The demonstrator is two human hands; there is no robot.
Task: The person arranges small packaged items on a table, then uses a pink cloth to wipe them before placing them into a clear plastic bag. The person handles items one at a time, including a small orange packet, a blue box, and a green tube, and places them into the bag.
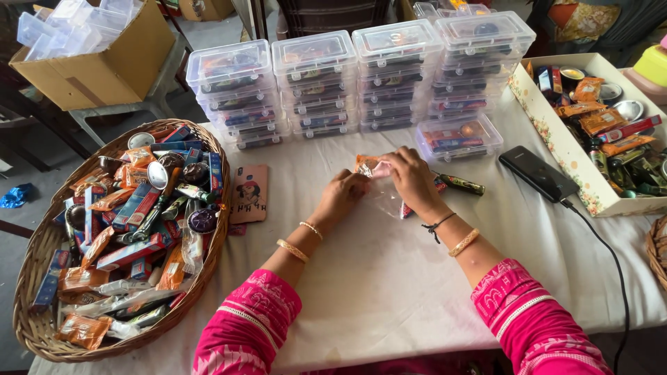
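The fingers (361,182) of the left hand (342,196) and those of the right hand (410,177) were closed together on a small orange packet (366,164) and a clear plastic bag (385,201), held low over the middle of the white-clothed surface (389,278). Just right of the hands lay a dark tube (462,185) and a black phone (538,173) on its cable. Farther out stood stacked clear lidded boxes (361,76), a wicker basket (35,326) of orange, blue and red packets on the left, and a white tray (556,132) of similar packets on the right.
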